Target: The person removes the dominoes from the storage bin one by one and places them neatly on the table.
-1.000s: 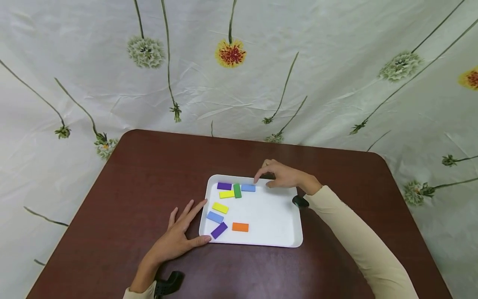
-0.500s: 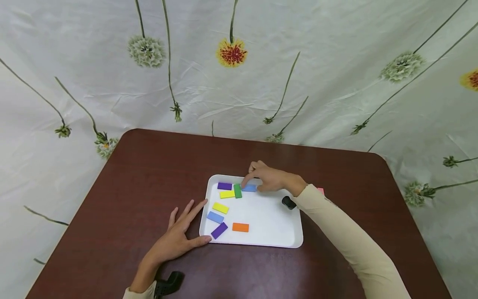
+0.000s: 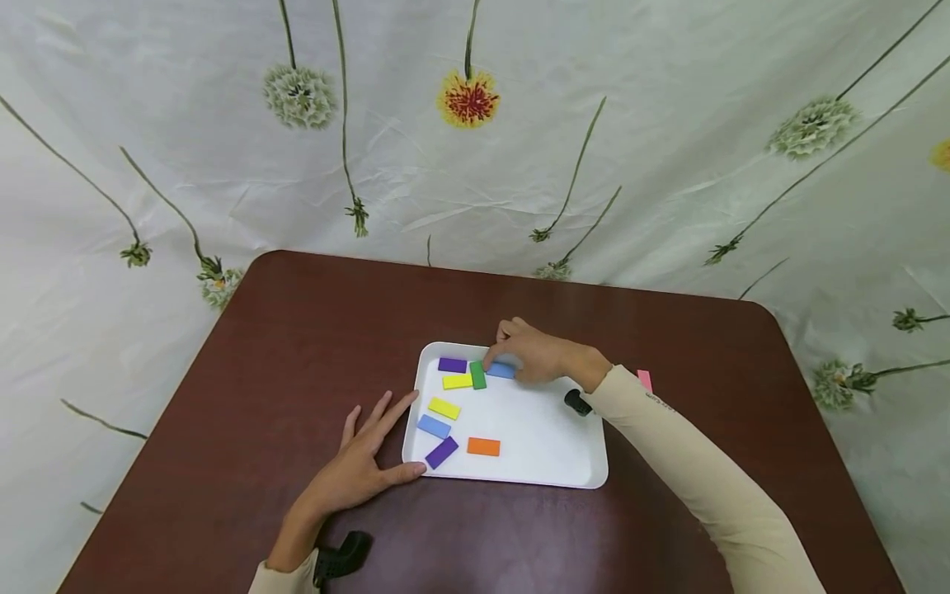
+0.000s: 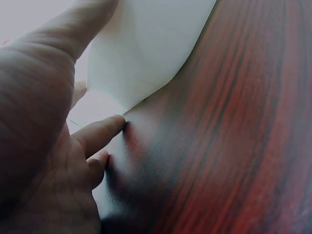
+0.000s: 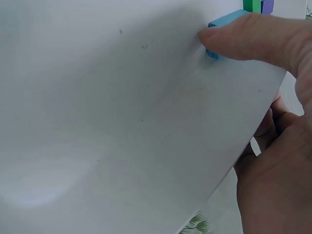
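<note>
A white tray [image 3: 534,437] lies on the table with several flat, coloured rectangular blocks in it. At its far side my right hand [image 3: 545,356] holds a blue block [image 3: 500,370] by its ends between thumb and index finger. The right wrist view shows the thumb [image 5: 243,41] against the near end of this blue block [image 5: 229,20]. Touching or very near its left end is a green block [image 3: 478,375], with a yellow block [image 3: 457,381] and a purple block [image 3: 453,365] beyond. My left hand [image 3: 355,470] is spread, its thumb and a fingertip touching the tray's left edge.
Closer to me in the tray lie another yellow block [image 3: 444,407], a second blue block [image 3: 434,426], a second purple block [image 3: 441,452] and an orange block [image 3: 484,446]. A pink piece [image 3: 644,379] shows on the table behind the right sleeve.
My right hand has moved left and closed its thumb and index finger on the far blue block. The pink piece has come into sight behind the sleeve. The left hand stays in place.
</note>
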`<state>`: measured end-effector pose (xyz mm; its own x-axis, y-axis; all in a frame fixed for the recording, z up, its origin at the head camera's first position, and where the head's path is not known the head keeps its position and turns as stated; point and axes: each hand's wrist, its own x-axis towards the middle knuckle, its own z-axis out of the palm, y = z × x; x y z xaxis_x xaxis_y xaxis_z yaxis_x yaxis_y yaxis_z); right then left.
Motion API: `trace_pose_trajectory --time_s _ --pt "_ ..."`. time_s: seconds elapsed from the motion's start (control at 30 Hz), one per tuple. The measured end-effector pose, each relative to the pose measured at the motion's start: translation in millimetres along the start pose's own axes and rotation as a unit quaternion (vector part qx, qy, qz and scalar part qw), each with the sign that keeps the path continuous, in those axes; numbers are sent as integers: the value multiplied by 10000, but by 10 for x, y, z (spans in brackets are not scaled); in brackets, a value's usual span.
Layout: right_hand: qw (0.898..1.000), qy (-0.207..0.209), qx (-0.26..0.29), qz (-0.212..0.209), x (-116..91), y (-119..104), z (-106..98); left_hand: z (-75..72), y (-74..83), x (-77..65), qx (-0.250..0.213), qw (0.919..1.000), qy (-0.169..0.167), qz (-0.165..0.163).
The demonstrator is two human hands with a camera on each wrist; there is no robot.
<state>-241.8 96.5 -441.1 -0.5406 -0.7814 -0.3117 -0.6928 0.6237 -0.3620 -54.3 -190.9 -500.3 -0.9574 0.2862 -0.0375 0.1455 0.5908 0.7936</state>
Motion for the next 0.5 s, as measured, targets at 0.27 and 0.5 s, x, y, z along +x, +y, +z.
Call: trace_pose_trajectory --time_s 0.27,0.5 --pt "9999 -55 -115 -110 11 15 -14 -7 10 12 37 10000 30 -22" --pt "9992 -23 -358 -147 -13 -8 -18 -5 21 16 59 10000 58 17"
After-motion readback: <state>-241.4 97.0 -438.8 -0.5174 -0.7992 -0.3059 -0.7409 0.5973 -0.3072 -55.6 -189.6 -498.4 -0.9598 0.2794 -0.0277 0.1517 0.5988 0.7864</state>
